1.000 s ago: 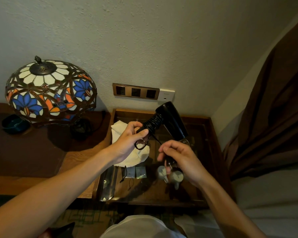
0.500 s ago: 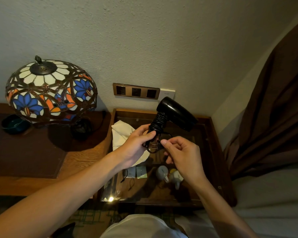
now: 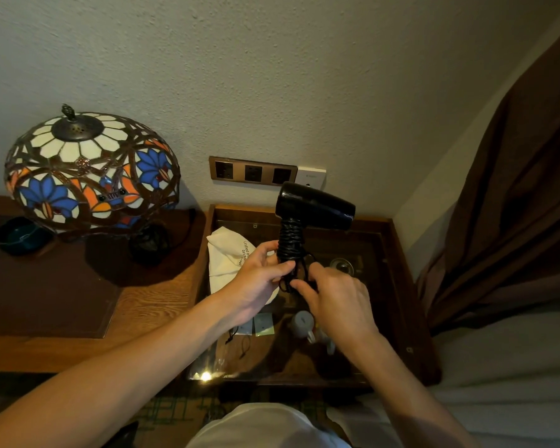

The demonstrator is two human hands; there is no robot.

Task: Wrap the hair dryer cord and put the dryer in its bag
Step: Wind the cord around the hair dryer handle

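A black hair dryer (image 3: 317, 206) is held upright above the side table, barrel pointing right. Its black cord (image 3: 291, 244) is coiled tightly around the handle, with a loose end hanging at the bottom. My left hand (image 3: 262, 279) grips the lower handle over the coils. My right hand (image 3: 333, 297) pinches the loose cord end just below the handle. The plug is hidden behind my fingers. A cream cloth bag (image 3: 228, 257) with printed text lies on the glass table top, partly behind my left hand.
A stained-glass lamp (image 3: 91, 169) stands on the wooden desk (image 3: 149, 305) at left, beside a dark bowl (image 3: 20, 236). Wall sockets (image 3: 253, 173) sit behind the dryer. Under the glass of the side table (image 3: 398, 286) lie small bottles and sachets. A brown curtain (image 3: 514, 189) hangs at right.
The dryer has turned upright with its barrel swung to the right. My right hand rose to the bottom of the handle and took the loose cord end.
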